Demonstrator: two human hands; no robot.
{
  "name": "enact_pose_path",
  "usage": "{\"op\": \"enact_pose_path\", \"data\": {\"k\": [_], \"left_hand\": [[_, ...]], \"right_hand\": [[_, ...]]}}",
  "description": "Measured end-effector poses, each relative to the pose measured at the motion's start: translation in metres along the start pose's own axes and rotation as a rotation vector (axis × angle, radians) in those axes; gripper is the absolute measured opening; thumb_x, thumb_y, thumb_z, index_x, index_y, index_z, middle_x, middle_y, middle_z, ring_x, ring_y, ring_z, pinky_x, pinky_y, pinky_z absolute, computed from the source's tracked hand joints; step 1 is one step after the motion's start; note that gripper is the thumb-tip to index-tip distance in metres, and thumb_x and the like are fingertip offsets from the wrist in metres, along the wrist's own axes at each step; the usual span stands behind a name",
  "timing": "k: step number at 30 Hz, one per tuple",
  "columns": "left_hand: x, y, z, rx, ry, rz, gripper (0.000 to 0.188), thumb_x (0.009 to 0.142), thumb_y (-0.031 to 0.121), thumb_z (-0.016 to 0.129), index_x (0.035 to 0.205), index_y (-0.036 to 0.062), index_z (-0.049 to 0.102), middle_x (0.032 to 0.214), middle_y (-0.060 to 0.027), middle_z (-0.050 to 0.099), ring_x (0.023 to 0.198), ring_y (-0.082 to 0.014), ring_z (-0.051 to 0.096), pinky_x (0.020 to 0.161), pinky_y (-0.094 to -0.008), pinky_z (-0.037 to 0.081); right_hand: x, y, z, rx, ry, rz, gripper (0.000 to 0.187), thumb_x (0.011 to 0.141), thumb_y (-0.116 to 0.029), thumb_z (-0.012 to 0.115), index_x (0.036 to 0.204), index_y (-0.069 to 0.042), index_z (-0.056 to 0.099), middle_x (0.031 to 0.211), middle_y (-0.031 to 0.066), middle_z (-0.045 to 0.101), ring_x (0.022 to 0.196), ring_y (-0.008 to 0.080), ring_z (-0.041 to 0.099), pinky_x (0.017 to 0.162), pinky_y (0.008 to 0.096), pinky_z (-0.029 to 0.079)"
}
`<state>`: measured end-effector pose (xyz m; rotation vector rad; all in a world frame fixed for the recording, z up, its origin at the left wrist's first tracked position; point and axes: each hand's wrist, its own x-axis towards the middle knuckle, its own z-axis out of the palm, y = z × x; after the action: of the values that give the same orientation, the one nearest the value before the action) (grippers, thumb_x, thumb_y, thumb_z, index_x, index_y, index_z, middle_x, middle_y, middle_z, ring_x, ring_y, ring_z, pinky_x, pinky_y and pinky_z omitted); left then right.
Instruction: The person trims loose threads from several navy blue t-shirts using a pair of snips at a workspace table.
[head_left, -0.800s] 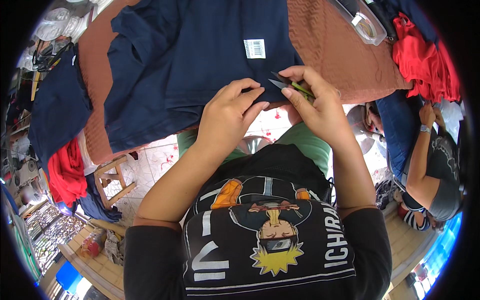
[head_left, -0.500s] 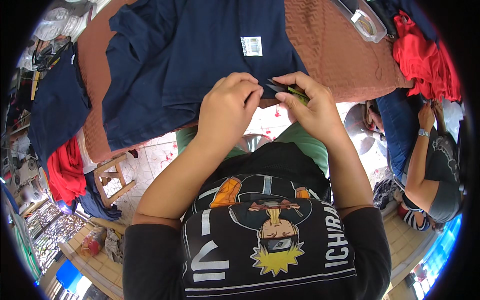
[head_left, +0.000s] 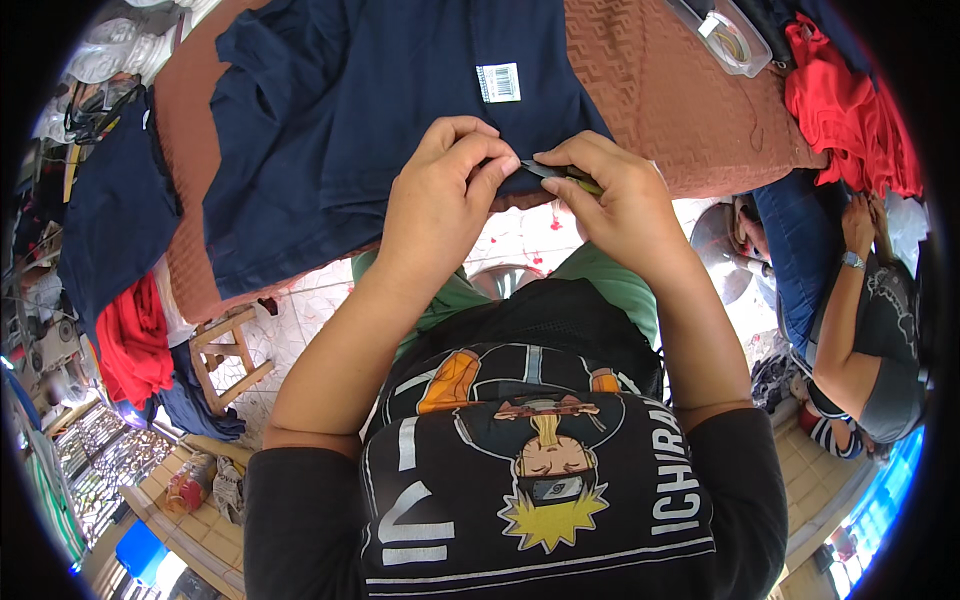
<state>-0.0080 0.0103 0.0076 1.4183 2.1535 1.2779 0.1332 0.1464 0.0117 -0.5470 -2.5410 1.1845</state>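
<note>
A dark navy garment (head_left: 410,90) lies spread over the near side of the table, a white barcode label (head_left: 499,83) on it. Over its near edge, my left hand (head_left: 445,190) has thumb and forefinger pinched together; whatever is between them is too small to make out. My right hand (head_left: 620,195) holds thread snips (head_left: 545,171) with dark blades and a yellow-green handle, partly hidden by the fingers. The blade tips point left and come close to the left fingertips.
Brown textured cloth covers the table (head_left: 700,130). At its far right are a clear plastic box (head_left: 738,50) and red fabric (head_left: 840,110). Another navy piece (head_left: 120,200) hangs at the left, above red cloth (head_left: 135,340) and a wooden stool (head_left: 230,350). A co-worker (head_left: 865,340) sits at right.
My left hand has risen slightly and its pinch is tighter. The snips have moved left, their tips nearer the left fingertips. The garment and label have shifted slightly.
</note>
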Motion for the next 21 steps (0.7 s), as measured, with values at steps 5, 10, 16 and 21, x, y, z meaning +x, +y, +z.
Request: {"op": "enact_pose_path", "data": {"k": [5, 10, 16, 21], "left_hand": [[0.011, 0.014, -0.075, -0.174, -0.917, -0.073, 0.011, 0.085, 0.009, 0.070, 0.086, -0.0024, 0.068, 0.088, -0.0093, 0.068, 0.074, -0.0158, 0.063, 0.072, -0.0284, 0.051], [-0.002, 0.013, -0.043, -0.019, -0.252, 0.022, 0.015, 0.082, 0.007, 0.072, 0.094, -0.0010, 0.070, 0.097, -0.0111, 0.069, 0.085, -0.0187, 0.067, 0.077, -0.0284, 0.053], [-0.010, -0.008, -0.001, 0.270, 0.035, 0.159, 0.024, 0.075, 0.012, 0.076, 0.097, 0.0044, 0.071, 0.097, -0.0043, 0.066, 0.086, -0.0238, 0.064, 0.074, -0.0334, 0.053], [-0.014, -0.005, 0.001, 0.346, 0.042, 0.145, 0.020, 0.076, 0.007, 0.075, 0.095, 0.0031, 0.072, 0.100, -0.0055, 0.068, 0.088, -0.0211, 0.066, 0.075, -0.0302, 0.054]], "right_hand": [[-0.001, -0.002, -0.010, -0.050, 0.116, -0.032, 0.019, 0.083, -0.011, 0.069, 0.100, -0.004, 0.065, 0.093, 0.0124, 0.067, 0.084, 0.0306, 0.067, 0.071, 0.0366, 0.052], [0.003, -0.012, -0.007, 0.201, 0.075, 0.044, 0.022, 0.086, -0.011, 0.068, 0.106, -0.002, 0.061, 0.092, 0.0148, 0.067, 0.084, 0.0280, 0.067, 0.073, 0.0349, 0.051], [-0.004, 0.006, 0.007, 0.283, 0.084, 0.162, 0.024, 0.087, -0.013, 0.068, 0.107, -0.002, 0.061, 0.091, 0.0144, 0.069, 0.085, 0.0252, 0.068, 0.074, 0.0341, 0.051], [-0.004, 0.008, 0.007, 0.254, 0.077, 0.159, 0.024, 0.087, -0.013, 0.068, 0.107, -0.002, 0.061, 0.090, 0.0140, 0.069, 0.084, 0.0249, 0.068, 0.074, 0.0336, 0.051]]}}
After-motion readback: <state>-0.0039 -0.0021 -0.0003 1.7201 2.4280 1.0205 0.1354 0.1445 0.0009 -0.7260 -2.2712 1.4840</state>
